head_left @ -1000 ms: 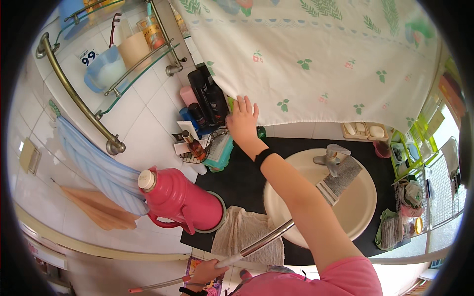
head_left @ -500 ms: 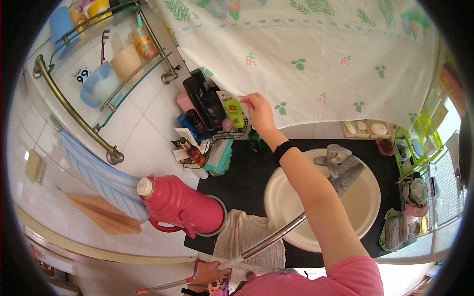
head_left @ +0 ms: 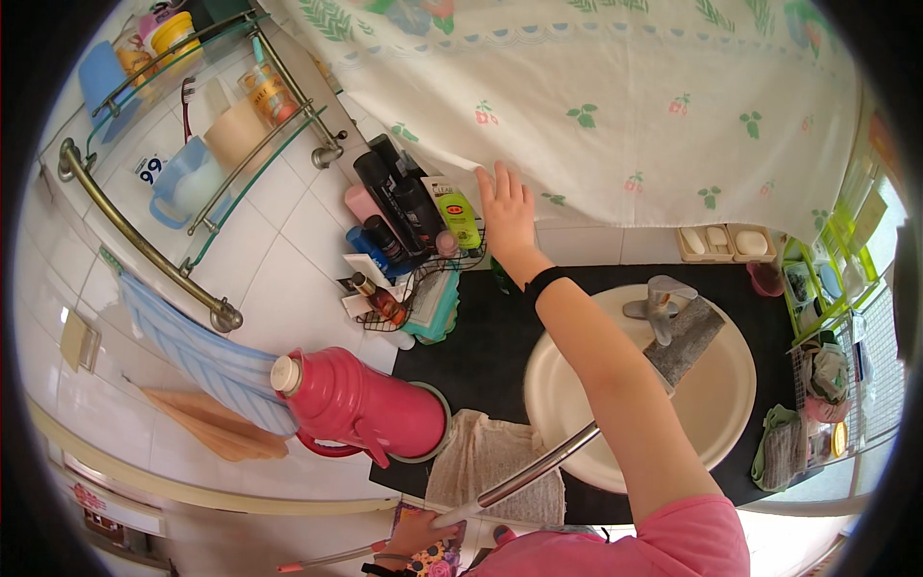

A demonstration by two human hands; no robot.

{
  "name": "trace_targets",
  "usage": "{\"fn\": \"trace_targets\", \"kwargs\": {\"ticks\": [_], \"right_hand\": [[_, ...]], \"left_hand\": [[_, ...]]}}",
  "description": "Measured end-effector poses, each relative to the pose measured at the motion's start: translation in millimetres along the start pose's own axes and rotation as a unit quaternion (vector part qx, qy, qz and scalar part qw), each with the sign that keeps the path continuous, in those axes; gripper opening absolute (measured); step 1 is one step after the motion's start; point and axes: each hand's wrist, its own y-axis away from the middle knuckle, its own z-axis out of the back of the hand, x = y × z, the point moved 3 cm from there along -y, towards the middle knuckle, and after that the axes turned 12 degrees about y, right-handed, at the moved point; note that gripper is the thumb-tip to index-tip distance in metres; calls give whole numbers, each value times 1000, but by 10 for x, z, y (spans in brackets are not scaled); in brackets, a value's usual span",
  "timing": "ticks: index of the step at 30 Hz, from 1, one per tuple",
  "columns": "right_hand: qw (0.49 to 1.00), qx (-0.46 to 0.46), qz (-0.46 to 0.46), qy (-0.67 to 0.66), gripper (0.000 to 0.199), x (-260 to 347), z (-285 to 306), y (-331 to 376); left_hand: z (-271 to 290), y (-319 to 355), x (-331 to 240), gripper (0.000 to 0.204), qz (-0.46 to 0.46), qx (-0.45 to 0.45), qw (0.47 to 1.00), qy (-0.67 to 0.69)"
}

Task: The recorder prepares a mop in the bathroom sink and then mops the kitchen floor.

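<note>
My right hand [head_left: 507, 213] reaches up to the lower edge of a white flowered cloth curtain [head_left: 635, 125]. Its fingers are stretched and apart, against the cloth; nothing is gripped. Low in the picture, my left hand [head_left: 418, 534] is closed around the silvery pole of a flat mop [head_left: 538, 468]. The pole slants up to the right and passes behind my right forearm. Its grey mop head [head_left: 687, 343] lies tilted over the oval cream washbasin [head_left: 707, 423], close beside the faucet [head_left: 659, 306].
A red thermos [head_left: 370, 404] stands on the black counter [head_left: 481, 356] beside a beige cloth [head_left: 500, 466]. Bottles [head_left: 413, 212] crowd a wire corner rack. A glass shelf [head_left: 260, 159] juts from the left wall. Soap dishes [head_left: 723, 243] and a green rack [head_left: 832, 279] are at right.
My right hand has gone from a pinch at the curtain's edge to stretched fingers, a little higher. The curtain's lower edge has risen slightly. My left hand still holds the mop.
</note>
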Motion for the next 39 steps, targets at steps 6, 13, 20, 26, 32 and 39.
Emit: {"fn": "trace_targets", "kwargs": {"ticks": [6,13,20,26,32,39], "right_hand": [[992,107,-19,-63,55,-23,-194,-78],[978,99,-70,-167,56,218,-200,-100],[989,43,-52,-134,39,249,-372,-175],[948,107,-157,-255,27,175,-359,-262],[872,39,-223,-433,26,66,-142,-510],[809,-4,-249,-532,25,-22,204,-724]], "left_hand": [[35,38,-112,60,14,-3,1000,-4],[38,27,-60,53,14,5,1000,-14],[45,25,-129,50,21,-3,1000,-15],[19,19,-72,52,23,-5,998,-53],[68,63,-196,50,39,9,999,-2],[33,20,-138,51,27,11,1000,-10]]}}
